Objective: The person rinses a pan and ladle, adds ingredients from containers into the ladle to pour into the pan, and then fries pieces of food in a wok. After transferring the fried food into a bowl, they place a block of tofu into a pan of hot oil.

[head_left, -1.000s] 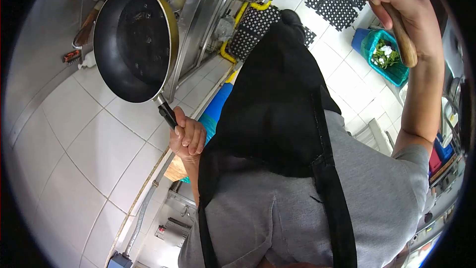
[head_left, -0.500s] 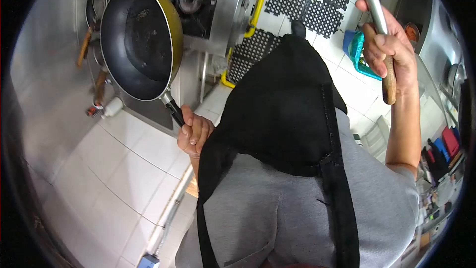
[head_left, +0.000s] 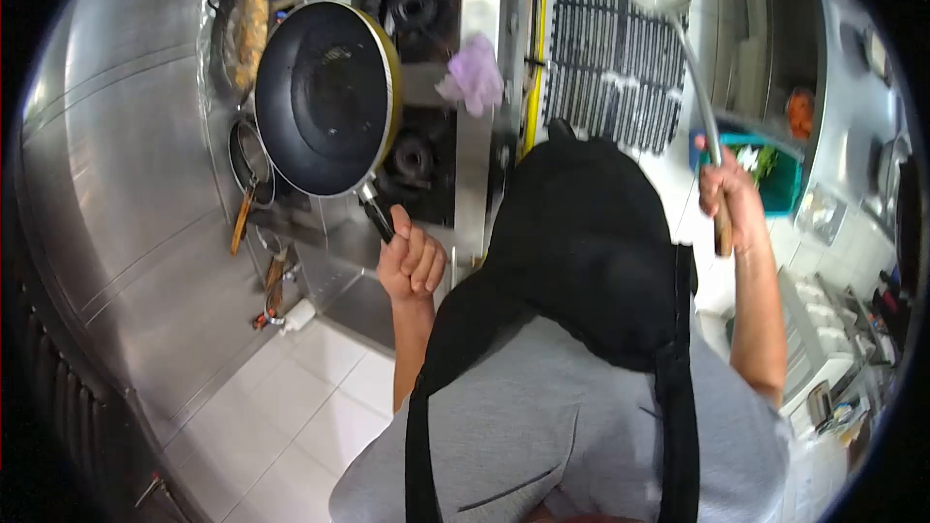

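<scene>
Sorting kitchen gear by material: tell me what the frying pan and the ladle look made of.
Frying pan: dark matte inside, likely nonstick-coated metal, with a yellowish rim and a black, probably plastic, handle in the left hand. Ladle: shiny grey bowl and shaft, seemingly stainless steel, with a brown wood-like grip in the right hand.

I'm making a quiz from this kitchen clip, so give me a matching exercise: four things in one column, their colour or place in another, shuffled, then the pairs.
1. frying pan
2. ladle
3. cloth
4. basket

a. pale purple, on the stove's edge
b. teal, on the floor, greens inside
c. held by the left hand
d. held by the right hand

Pairs: 1-c, 2-d, 3-a, 4-b
</scene>
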`<state>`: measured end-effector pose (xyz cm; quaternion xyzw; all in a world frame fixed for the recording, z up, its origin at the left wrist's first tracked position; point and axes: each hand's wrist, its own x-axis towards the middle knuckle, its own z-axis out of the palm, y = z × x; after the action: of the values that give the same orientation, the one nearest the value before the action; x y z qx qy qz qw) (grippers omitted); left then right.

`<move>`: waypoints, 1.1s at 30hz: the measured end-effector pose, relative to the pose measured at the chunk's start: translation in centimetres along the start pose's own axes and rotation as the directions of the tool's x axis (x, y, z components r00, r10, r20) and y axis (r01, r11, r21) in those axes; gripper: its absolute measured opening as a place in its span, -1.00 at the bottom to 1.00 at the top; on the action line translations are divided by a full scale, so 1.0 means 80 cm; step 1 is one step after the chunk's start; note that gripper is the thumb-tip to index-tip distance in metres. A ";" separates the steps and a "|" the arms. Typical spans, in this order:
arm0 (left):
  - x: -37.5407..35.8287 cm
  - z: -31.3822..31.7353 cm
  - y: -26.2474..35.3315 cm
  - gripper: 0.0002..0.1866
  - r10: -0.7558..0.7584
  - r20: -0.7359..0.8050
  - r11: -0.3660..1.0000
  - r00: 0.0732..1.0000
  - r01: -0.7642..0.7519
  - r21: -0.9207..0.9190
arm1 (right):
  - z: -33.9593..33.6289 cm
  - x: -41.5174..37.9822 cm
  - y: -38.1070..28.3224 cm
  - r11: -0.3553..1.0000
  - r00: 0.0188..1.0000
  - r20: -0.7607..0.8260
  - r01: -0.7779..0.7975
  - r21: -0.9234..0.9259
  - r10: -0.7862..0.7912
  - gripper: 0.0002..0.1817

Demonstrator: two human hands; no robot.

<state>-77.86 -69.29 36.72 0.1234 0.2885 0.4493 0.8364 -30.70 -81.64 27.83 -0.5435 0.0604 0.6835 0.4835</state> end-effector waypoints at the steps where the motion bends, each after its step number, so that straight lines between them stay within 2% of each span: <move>1: 0.015 -0.006 0.017 -0.86 -0.033 0.014 0.999 0.999 0.033 0.011 | 0.013 0.002 -0.005 1.000 0.999 -0.028 -0.023 0.017 0.024 -0.37; 2: 0.033 -0.005 0.029 -0.86 -0.012 0.050 1.000 0.999 0.012 0.002 | 0.027 0.004 -0.011 0.998 0.997 -0.054 -0.045 0.036 0.047 -0.37; 4: 0.069 0.003 0.052 -0.87 -0.087 -0.043 0.994 0.995 0.089 0.062 | 0.049 0.008 -0.023 0.995 0.997 -0.054 -0.042 0.085 0.047 -0.39; 6: 0.111 0.013 0.076 -0.89 -0.104 -0.033 0.992 0.994 0.106 0.068 | 0.089 0.001 -0.034 0.982 0.995 -0.097 -0.020 0.188 0.038 -0.42; 7: 0.132 0.020 0.083 -0.90 -0.134 -0.047 0.987 0.990 0.137 0.079 | 0.098 0.003 -0.045 0.979 0.998 -0.054 -0.011 0.205 0.022 -0.42; 9: 0.179 0.035 0.093 -0.93 -0.193 -0.017 0.979 0.981 0.193 0.066 | 0.122 0.005 -0.088 0.988 0.998 -0.037 0.056 0.141 -0.051 -0.38; 10: 0.203 0.043 0.095 -0.93 -0.170 0.004 0.984 0.985 0.170 0.058 | 0.132 0.007 -0.114 0.989 0.996 -0.037 0.086 0.117 -0.082 -0.37; 12: 0.252 0.061 0.093 -0.92 -0.233 -0.024 0.971 0.972 0.234 0.046 | 0.151 0.020 -0.172 0.990 0.991 -0.015 0.134 0.051 -0.133 -0.37; 14: 0.313 0.079 0.083 -0.91 -0.194 -0.013 0.980 0.981 0.195 0.034 | 0.172 0.045 -0.236 0.979 0.981 0.015 0.193 -0.063 -0.192 -0.39; 16: 0.376 0.085 0.065 -0.93 -0.191 0.037 0.981 0.981 0.192 -0.021 | 0.188 0.078 -0.313 0.944 0.979 0.078 0.205 -0.257 -0.191 -0.39; 20: 0.511 0.109 0.023 -0.89 -0.109 0.053 0.994 0.993 0.109 -0.009 | 0.231 0.157 -0.466 0.824 0.968 0.213 0.224 -0.520 -0.129 -0.39; 24: 0.630 0.152 -0.015 -0.90 -0.031 0.019 1.000 0.999 0.031 0.000 | 0.271 0.240 -0.596 0.695 0.919 0.391 0.308 -0.650 -0.042 -0.49; 27: 0.707 0.148 -0.038 -0.91 0.024 0.017 1.000 1.000 -0.024 -0.010 | 0.305 0.308 -0.654 0.601 0.890 0.457 0.361 -0.713 0.007 -0.59; 28: 0.729 0.147 -0.044 -0.91 0.061 0.014 0.998 0.998 -0.060 -0.035 | 0.314 0.335 -0.667 0.565 0.878 0.479 0.386 -0.729 0.018 -0.71; 31: 0.775 0.143 -0.057 -0.92 0.068 0.004 0.998 0.998 -0.068 -0.008 | 0.334 0.407 -0.685 0.497 0.858 0.511 0.425 -0.757 0.046 -0.77; 33: 0.811 0.134 -0.056 -0.92 0.109 -0.007 0.993 0.994 -0.109 -0.038 | 0.354 0.450 -0.700 0.387 0.843 0.536 0.482 -0.786 0.038 -0.82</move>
<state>-40.54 -17.88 19.09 0.1222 0.2747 0.5001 0.8121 -7.25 -13.58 35.17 -0.5343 -0.5112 0.6416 0.2041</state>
